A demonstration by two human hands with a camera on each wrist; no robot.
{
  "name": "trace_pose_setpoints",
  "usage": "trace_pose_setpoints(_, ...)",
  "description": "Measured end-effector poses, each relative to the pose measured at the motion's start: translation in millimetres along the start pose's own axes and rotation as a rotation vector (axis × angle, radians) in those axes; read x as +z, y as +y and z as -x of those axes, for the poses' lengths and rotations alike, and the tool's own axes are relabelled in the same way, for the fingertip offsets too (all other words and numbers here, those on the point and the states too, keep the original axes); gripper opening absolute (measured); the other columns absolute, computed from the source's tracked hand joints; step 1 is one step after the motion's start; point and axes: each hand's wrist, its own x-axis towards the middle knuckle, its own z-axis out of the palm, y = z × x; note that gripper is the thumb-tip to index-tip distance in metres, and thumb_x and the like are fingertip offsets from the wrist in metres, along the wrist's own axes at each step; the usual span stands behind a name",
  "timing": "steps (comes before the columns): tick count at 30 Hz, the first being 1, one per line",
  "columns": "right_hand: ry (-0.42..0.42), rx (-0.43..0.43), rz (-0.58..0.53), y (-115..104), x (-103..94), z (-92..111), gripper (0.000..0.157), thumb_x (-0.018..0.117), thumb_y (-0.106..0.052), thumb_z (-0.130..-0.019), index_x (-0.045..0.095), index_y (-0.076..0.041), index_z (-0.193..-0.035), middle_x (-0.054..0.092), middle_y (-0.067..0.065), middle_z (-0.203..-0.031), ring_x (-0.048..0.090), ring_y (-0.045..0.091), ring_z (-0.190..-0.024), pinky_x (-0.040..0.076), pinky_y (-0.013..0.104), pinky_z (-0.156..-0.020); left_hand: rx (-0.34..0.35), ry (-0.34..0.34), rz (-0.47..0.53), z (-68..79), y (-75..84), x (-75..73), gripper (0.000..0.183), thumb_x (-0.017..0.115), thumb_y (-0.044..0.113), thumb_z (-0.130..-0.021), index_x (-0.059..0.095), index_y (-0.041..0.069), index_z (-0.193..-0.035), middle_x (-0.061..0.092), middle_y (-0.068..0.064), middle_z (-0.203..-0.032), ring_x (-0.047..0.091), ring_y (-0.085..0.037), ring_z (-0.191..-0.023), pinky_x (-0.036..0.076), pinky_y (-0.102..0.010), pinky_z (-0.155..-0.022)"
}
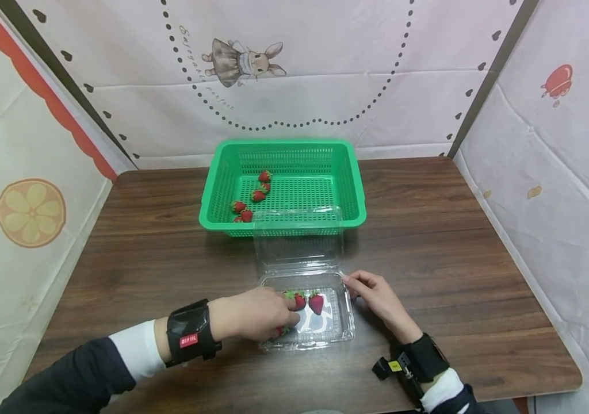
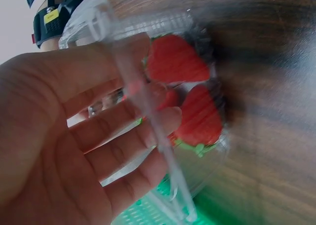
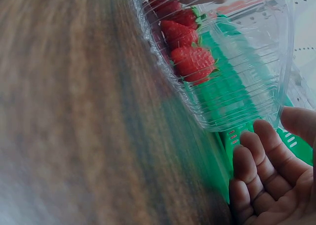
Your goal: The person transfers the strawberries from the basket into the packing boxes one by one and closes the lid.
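Observation:
A clear plastic clamshell box [image 1: 348, 325] stands with its lid [image 1: 297, 247] folded back, in the head view. Inside it lie several strawberries, including a strawberry [image 1: 316, 303] at the middle and a strawberry [image 1: 280, 330] partly under the left hand. My left hand [image 1: 260, 313] reaches over the box's left side. Its fingers [image 2: 118, 156] look extended close to the strawberries [image 2: 175, 59], seen through the box's wall. At the box's right back corner my right hand [image 1: 377, 293] pinches the rim between thumb and fingers [image 3: 266, 131]. Red strawberries [image 3: 192, 62] show through the clear side.
Behind the box is a green plastic basket [image 1: 359, 207] with several strawberries [image 1: 258, 195] along its left side. The open lid overlaps the basket's front edge. A brown wooden table [image 1: 455, 259] carries everything, with printed white cloth [image 1: 305, 52] behind and at both sides.

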Motion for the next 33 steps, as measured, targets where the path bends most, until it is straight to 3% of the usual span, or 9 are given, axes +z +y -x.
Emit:
trace_pose_setpoints(4,0.014,0.015,0.018,14.1,0.3,-7.2,0.029,0.063,-0.025,-0.101,0.07,0.003,-0.1,0.062,0.002,-0.079,0.056,0.018,-0.078,0.04,0.026,-0.066,0.022,0.043,0.002,2.1,-3.7,-7.9,0.02,0.076,0.015,-0.085,0.068,0.018,-0.103,0.068,0.005,-0.1,0.053,-0.006,-0.07,0.045,-0.021,-0.061)
trace_pose_setpoints(7,0.013,0.027,0.019,17.3,0.2,-8.1,0.03,0.064,-0.028,-0.101,0.07,0.002,-0.1,0.062,0.004,-0.08,0.055,0.02,-0.078,0.039,0.026,-0.065,0.017,0.093,0.007,6.4,-8.7,-17.9,0.021,0.077,0.016,-0.085,0.069,0.017,-0.105,0.064,0.006,-0.091,0.054,-0.006,-0.071,0.047,-0.021,-0.062)
trace_pose_setpoints(13,0.001,0.032,0.002,0.8,1.4,1.3,0.03,0.064,-0.026,-0.101,0.07,0.004,-0.101,0.063,0.006,-0.081,0.058,0.023,-0.08,0.042,0.029,-0.068,-0.015,0.235,-0.004,24.4,-19.9,-53.4,0.027,0.08,0.022,-0.087,0.072,0.015,-0.112,0.066,0.005,-0.095,0.063,-0.011,-0.087,0.053,-0.029,-0.077)
trace_pose_setpoints(20,-0.014,-0.012,-0.004,-18.4,-0.3,10.7,0.03,0.064,-0.023,-0.101,0.068,0.007,-0.101,0.063,0.008,-0.081,0.058,0.023,-0.081,0.042,0.03,-0.071,-0.037,0.379,0.029,49.5,-34.3,-92.7,0.029,0.081,0.017,-0.087,0.071,0.01,-0.113,0.068,0.0,-0.098,0.062,-0.015,-0.086,0.056,-0.033,-0.08)
trace_pose_setpoints(26,-0.005,-0.005,0.0,-17.9,-0.1,9.8,0.03,0.063,-0.024,-0.101,0.069,0.005,-0.102,0.064,0.007,-0.082,0.059,0.024,-0.082,0.044,0.031,-0.073,-0.098,0.43,0.011,63.3,-50.4,-111.6,0.025,0.08,0.019,-0.089,0.071,0.012,-0.112,0.069,0.001,-0.103,0.065,-0.015,-0.091,0.055,-0.037,-0.085)
trace_pose_setpoints(33,-0.009,0.009,0.009,2.6,-0.3,-1.7,0.03,0.062,-0.025,-0.102,0.07,0.004,-0.101,0.063,0.005,-0.082,0.058,0.022,-0.081,0.043,0.029,-0.07,-0.179,0.462,0.01,73.2,-72.5,-122.9,0.021,0.079,0.017,-0.089,0.071,0.015,-0.108,0.066,0.003,-0.1,0.063,-0.015,-0.087,0.056,-0.037,-0.075)
